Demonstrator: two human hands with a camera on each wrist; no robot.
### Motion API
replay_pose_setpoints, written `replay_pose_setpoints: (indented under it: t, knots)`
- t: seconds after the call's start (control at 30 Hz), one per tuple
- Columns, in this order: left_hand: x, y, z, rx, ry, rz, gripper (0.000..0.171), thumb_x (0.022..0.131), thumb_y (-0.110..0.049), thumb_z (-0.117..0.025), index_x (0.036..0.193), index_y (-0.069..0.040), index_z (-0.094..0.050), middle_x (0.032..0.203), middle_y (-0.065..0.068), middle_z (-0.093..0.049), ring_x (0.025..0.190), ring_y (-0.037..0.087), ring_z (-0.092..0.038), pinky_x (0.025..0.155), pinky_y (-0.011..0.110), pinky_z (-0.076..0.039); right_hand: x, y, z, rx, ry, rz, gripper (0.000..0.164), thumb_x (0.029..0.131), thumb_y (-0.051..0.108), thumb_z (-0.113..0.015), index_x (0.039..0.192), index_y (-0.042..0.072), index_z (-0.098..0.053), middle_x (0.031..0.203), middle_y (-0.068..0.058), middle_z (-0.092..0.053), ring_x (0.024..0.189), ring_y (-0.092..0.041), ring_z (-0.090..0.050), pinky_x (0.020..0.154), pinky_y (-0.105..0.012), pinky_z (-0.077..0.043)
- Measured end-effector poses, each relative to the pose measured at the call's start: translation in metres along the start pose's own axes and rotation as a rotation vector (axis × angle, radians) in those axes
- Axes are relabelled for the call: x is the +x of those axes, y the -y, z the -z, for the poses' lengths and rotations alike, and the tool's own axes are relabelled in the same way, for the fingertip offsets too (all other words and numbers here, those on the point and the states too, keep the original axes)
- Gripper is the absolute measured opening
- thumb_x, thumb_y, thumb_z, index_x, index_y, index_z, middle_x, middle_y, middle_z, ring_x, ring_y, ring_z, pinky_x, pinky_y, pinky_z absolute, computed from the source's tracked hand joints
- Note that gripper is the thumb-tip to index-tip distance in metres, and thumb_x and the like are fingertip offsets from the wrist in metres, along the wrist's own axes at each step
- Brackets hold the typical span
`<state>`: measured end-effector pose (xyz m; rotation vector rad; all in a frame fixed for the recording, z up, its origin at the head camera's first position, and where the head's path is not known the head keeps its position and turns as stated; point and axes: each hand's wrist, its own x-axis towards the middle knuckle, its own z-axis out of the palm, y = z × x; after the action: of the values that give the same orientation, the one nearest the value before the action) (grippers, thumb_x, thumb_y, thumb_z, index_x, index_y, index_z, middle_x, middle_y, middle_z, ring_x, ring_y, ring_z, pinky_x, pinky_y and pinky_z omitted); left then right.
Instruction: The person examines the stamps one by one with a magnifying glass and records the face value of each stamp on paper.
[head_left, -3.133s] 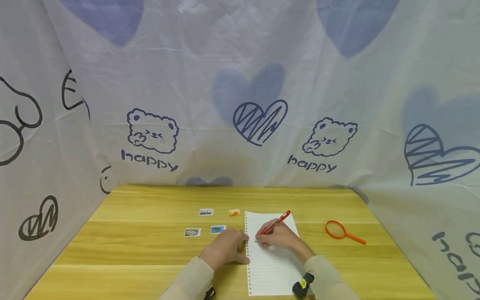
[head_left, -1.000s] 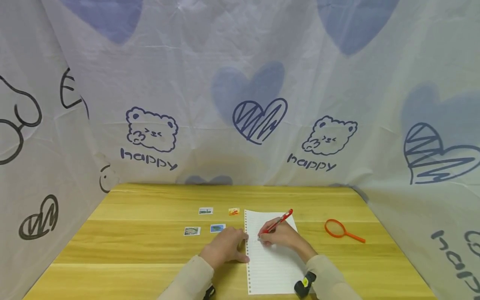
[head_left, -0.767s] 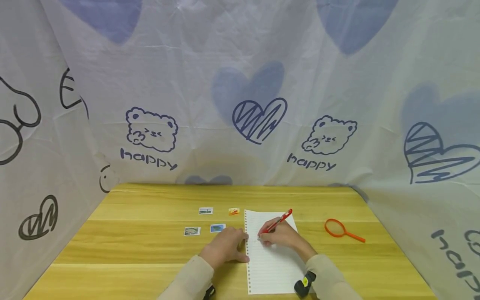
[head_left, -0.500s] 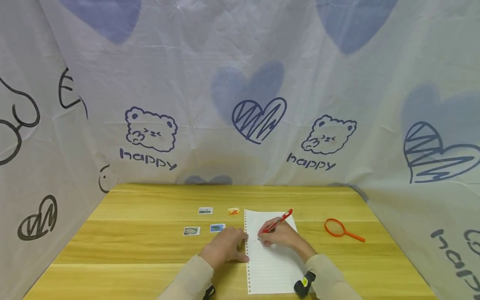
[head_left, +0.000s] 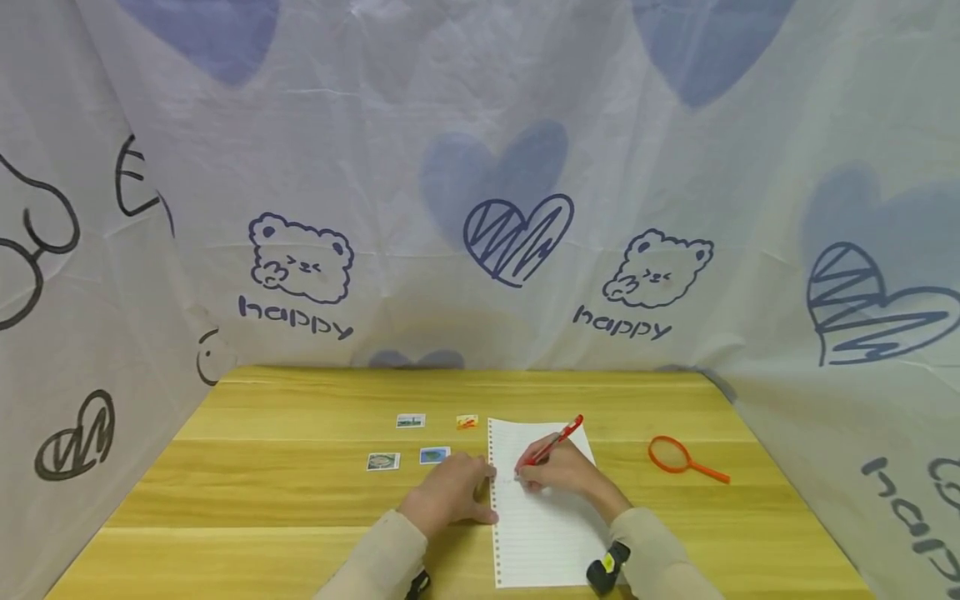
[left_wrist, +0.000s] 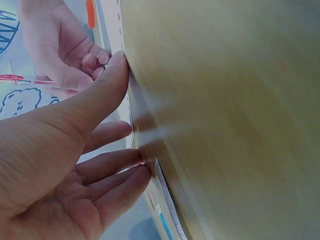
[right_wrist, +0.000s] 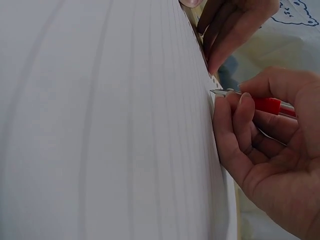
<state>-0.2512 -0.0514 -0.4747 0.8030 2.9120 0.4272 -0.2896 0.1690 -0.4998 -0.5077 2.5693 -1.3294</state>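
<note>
A sheet of lined paper [head_left: 543, 542] with punched holes down its left edge lies on the wooden table. My right hand [head_left: 558, 468] pinches a red pen [head_left: 564, 435] slantwise, its tip at the paper's upper left part. In the right wrist view the pen [right_wrist: 267, 105] sits between thumb and fingers, its metal tip at the sheet [right_wrist: 115, 125]. Faint marks show on the page left of the tip. My left hand [head_left: 447, 496] rests at the sheet's left edge, thumb and fingertips touching it. From the left wrist its fingers [left_wrist: 112, 160] look loosely extended.
Several small stamps lie left of the paper, among them a blue one [head_left: 435, 456], a yellow one [head_left: 467, 422] and a grey one [head_left: 411, 421]. An orange-rimmed magnifying glass [head_left: 688, 460] lies to the right. A printed cloth [head_left: 420, 275] hangs behind the table.
Since the oldest frame, my right hand and pen have shifted slightly right along the page. The pen's upper end tilts a little differently now. My left hand stays at the sheet's edge.
</note>
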Motion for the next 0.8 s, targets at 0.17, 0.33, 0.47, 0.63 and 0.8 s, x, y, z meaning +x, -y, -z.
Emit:
replay_pose_setpoints:
  t: [0.17,0.33,0.47,0.63,0.8]
  knots:
    - [-0.0002,-0.0006,0.0006,-0.004,-0.005,-0.007,0.062,0.074,-0.038,-0.092,0.124,-0.006,-0.074,0.113,0.007,-0.077,0.087,0.012,-0.060,0.088,0.032,-0.057,0.0000,-0.0017,0.0008,-0.002,-0.008,-0.010,0.010,0.089,0.015,-0.074,0.090,0.006,-0.077,0.069,0.002,-0.071,0.062,-0.007,-0.062,0.058,-0.020,-0.052]
    - [-0.0002,-0.0008,0.0004,-0.007,-0.008,-0.008,0.061,0.074,-0.038,-0.092,0.123,-0.006,-0.074,0.109,0.007,-0.077,0.081,0.011,-0.054,0.082,0.029,-0.055,0.0005,-0.0005,0.0013,0.001,0.015,0.005,0.011,0.087,0.015,-0.074,0.091,0.006,-0.078,0.070,0.002,-0.071,0.063,-0.007,-0.061,0.057,-0.020,-0.051]
    - [-0.0004,-0.0004,-0.0003,-0.007,-0.014,-0.016,0.061,0.074,-0.037,-0.093,0.122,-0.005,-0.074,0.109,0.007,-0.077,0.079,0.010,-0.053,0.080,0.028,-0.055,0.0005,-0.0001,0.0010,-0.008,0.019,-0.003,0.010,0.087,0.015,-0.074,0.090,0.007,-0.078,0.070,0.002,-0.071,0.063,-0.006,-0.061,0.058,-0.019,-0.051]
    - [-0.0011,0.0000,0.0000,0.002,-0.020,-0.028,0.061,0.074,-0.038,-0.093,0.122,-0.005,-0.074,0.109,0.007,-0.077,0.080,0.010,-0.054,0.082,0.029,-0.056,0.0004,-0.0015,0.0006,-0.007,0.014,-0.001,0.008,0.087,0.013,-0.073,0.088,0.006,-0.078,0.069,0.002,-0.071,0.061,-0.006,-0.061,0.056,-0.019,-0.050]
    - [-0.0015,0.0005,0.0010,0.004,-0.030,-0.034,0.061,0.073,-0.038,-0.093,0.121,-0.005,-0.075,0.109,0.007,-0.077,0.082,0.010,-0.058,0.084,0.030,-0.057,0.0018,-0.0023,0.0010,-0.012,0.013,0.005,0.007,0.087,0.012,-0.073,0.085,0.007,-0.077,0.067,0.001,-0.071,0.060,-0.007,-0.060,0.055,-0.019,-0.049]
